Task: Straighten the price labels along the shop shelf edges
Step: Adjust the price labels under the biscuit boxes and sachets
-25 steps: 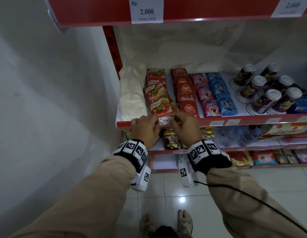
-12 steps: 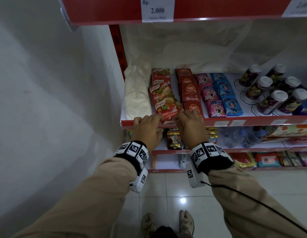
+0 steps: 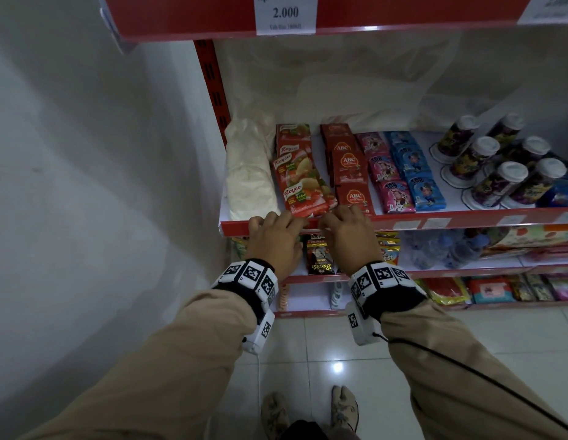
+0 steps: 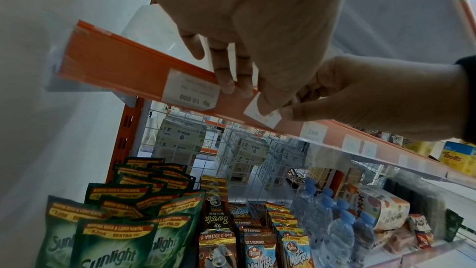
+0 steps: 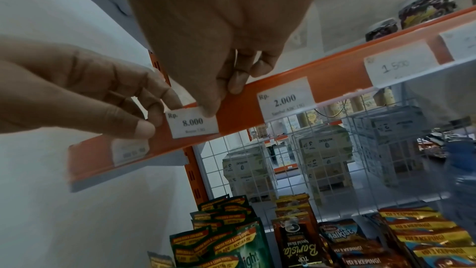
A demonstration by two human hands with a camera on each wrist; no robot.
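- Price label reading 8.000 [image 5: 192, 123] sits on the red shelf edge [image 5: 324, 80], and I hold it from both sides
- My right hand [image 5: 221, 34] curls over the rail, thumb tip on the label's top edge
- My left hand [image 5: 85, 89] pinches the label's left end; fingers bent
- 10.000 label [image 4: 193, 91] lies further left on the same rail, the 2.000 label [image 5: 285, 99] just right of mine
- Royco packets [image 3: 303, 188] lie on the shelf right above my hands
- Sunlight pouches [image 4: 110, 237] stand on the shelf below
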